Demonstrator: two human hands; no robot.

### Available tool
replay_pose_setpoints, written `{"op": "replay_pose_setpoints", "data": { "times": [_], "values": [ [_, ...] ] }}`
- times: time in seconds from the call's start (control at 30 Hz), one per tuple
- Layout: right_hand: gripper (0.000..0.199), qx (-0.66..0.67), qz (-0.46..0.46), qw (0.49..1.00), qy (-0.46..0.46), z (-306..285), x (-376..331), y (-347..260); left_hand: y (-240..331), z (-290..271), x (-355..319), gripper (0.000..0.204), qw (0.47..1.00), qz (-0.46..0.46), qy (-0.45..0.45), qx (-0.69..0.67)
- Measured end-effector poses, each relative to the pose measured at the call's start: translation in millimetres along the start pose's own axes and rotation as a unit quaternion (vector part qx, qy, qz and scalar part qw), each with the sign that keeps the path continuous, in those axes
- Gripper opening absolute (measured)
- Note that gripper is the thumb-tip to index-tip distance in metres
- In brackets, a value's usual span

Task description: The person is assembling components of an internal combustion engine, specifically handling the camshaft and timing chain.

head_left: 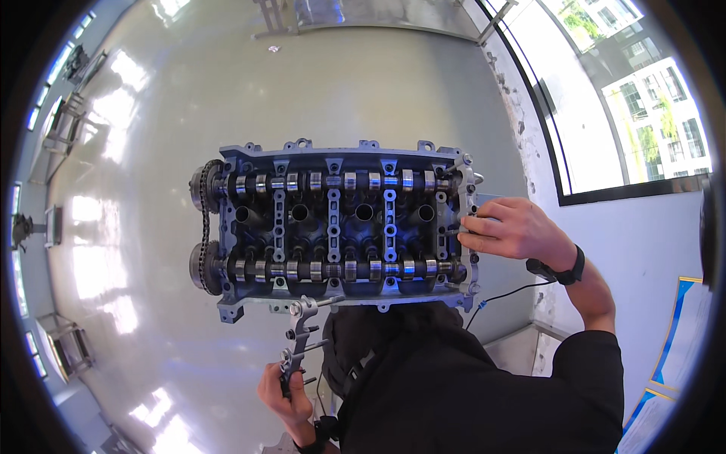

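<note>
Nearest the camera: person's dark top fills the lower frame. Left hand (pixel 286 395) sits low, just left of the torso, grip clamped on a grey metal bearing-cap bracket (pixel 299 340). Bracket is a long, ladder-like casting w/ a few bolts sticking out sideways. Its long axis runs near-vertical in the frame, lower end in the fist, upper end pointing up at the near edge of the cylinder head (pixel 340 227), touching or almost touching the flange there; can't tell which.

Next out: the cylinder head, alu casting, long axis left-right across the frame. Two camshafts run the same way, one along the near side (pixel 333 269), one along the far side (pixel 325 181). Both carry sprockets at the left end, w/ a timing chain (pixel 204 227) looped round them, so the chain end points to the person's left. Spark-plug wells sit in a row btwn the shafts, w/ cap brackets crossing them.

Right hand (pixel 508 228) is at the head's right end, fingers curled together on a small part against the end face; what it pinches is too small to tell. Black wristband (pixel 563 268) on that wrist. Thin black cable (pixel 507 293) trails under the forearm.

Farthest: glossy grey floor (pixel 151 151), white wall and window (pixel 628 98) at right.
</note>
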State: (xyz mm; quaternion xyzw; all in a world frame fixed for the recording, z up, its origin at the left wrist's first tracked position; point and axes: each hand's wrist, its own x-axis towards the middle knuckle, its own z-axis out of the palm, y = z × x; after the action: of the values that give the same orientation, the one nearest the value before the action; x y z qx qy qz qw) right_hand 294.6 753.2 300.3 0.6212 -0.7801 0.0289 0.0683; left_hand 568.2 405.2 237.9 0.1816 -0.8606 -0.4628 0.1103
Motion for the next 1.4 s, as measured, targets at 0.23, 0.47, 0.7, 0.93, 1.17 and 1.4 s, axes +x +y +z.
{"op": "replay_pose_setpoints", "data": {
  "times": [0.23, 0.47, 0.7, 0.93, 1.17, 1.4],
  "values": [
    [0.025, -0.003, -0.002, 1.000, -0.014, 7, 5, -2, -4, 1, -3, 0.020, 1.000, -0.004, 0.011, -0.009],
    [0.025, 0.006, 0.003, 1.000, -0.027, 16, 3, -5, -5, 2, 0, 0.027, 1.000, -0.008, 0.003, 0.011],
    [0.026, 0.013, 0.023, 0.999, -0.037, 20, 4, -6, -11, 2, 2, 0.021, 1.000, 0.012, -0.005, -0.011],
    [0.028, 0.023, 0.032, 0.999, -0.029, 28, 7, -8, -13, 4, 5, 0.023, 1.000, 0.018, -0.007, -0.012],
    [0.025, 0.010, 0.034, 0.998, -0.048, 33, 9, -7, -17, 3, 3, 0.025, 1.000, 0.019, -0.006, -0.008],
    [0.025, 0.019, 0.036, 0.998, -0.043, 38, 13, -9, -18, 3, 7, 0.024, 1.000, 0.012, -0.020, -0.006]
  ]
}}
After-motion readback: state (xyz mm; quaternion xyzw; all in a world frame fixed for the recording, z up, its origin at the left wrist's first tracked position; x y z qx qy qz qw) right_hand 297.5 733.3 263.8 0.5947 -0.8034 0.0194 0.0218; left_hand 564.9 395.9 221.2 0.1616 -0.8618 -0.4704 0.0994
